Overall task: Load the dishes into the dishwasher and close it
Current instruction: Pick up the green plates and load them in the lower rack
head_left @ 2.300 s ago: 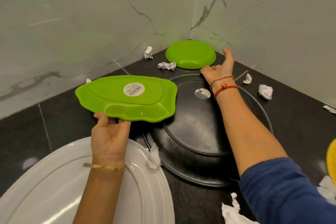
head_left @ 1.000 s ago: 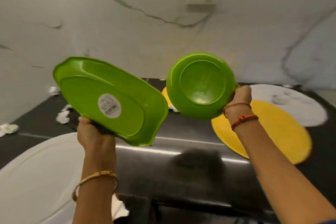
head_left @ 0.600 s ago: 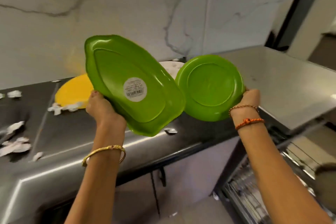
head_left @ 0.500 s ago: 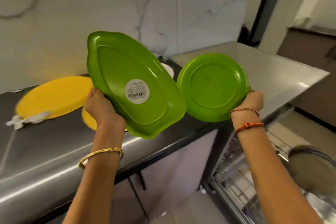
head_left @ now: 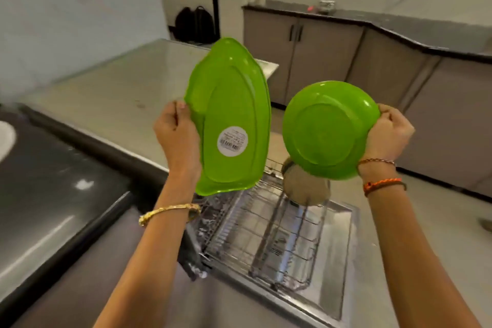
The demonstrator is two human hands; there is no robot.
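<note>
Steel counter [head_left: 111, 93] left of the open dishwasher rack [head_left: 269, 234]; grey cabinets [head_left: 314, 61] beyond. Above the rack: left hand [head_left: 177, 132] grips the oblong green tray [head_left: 230, 117], stickered underside showing. Right hand [head_left: 388, 133] grips the round green plate [head_left: 328, 129], underside showing.

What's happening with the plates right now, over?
Left hand grips the long green dish; right hand grips the round green plate. Both held above the open dishwasher rack. One brown plate already racked, nothing blocking.

Pale walls [head_left: 80, 8], grey cabinets [head_left: 319, 61] (dark countertop [head_left: 399, 26]), steel counter [head_left: 119, 88], light floor [head_left: 426, 221].
</note>
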